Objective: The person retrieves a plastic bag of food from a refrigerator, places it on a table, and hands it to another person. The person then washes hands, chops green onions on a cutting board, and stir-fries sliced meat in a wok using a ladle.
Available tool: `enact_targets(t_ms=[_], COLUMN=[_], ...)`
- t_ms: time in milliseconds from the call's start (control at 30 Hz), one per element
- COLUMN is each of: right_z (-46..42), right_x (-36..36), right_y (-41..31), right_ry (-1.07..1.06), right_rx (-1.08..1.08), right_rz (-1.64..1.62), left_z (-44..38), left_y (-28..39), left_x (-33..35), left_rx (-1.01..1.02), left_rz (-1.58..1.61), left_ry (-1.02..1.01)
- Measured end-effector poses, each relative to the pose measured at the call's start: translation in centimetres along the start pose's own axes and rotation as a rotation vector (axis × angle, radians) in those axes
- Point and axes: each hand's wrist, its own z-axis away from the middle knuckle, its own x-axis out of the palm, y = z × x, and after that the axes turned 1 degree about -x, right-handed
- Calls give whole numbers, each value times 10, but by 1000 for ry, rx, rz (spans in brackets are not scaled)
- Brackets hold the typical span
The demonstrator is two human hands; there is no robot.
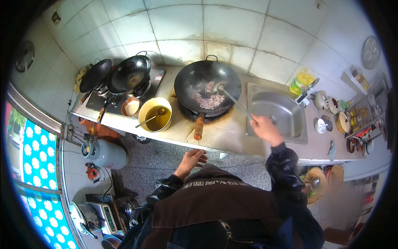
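Observation:
My right hand [266,129] is closed around the handle of a long metal ladle [234,100], whose bowl rests inside a large black wok [192,77]. Pale pink sliced meat [210,100] lies at the bottom of that wok, beside the ladle. The wok sits over a burner, its wooden handle [199,127] pointing toward me. Below the counter's front edge, my left hand [193,159] hangs empty near my body, fingers loosely bent. Left of the wok stands a cream pot [170,119] of yellow oil with a second ladle [149,120] in it.
Two smaller black woks [130,74] and a brown bowl [130,106] stand at the left. A steel sink [273,109] is set in the counter at right, with jars and small bowls beyond it. A gas cylinder [107,154] stands on the floor at left.

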Motion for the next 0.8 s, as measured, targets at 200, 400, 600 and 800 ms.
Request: enact_targets(t_ms=[200, 400, 600, 800], right_z=[-4, 33, -3, -36], right_x=[-5, -65, 42, 82], right_y=[6, -23, -4, 13], right_ry=[-101, -245, 52, -178], right_rx=[-102, 50, 343, 534], right_rz=[-286, -205, -603, -1641], left_z=[-2, 8, 0, -2], left_y=[-3, -8, 41, 67], left_x=[3, -5, 5, 13], left_rx=[25, 26, 68, 65], left_rz=[-16, 31, 328, 234], left_ry=[-29, 37, -34, -76])
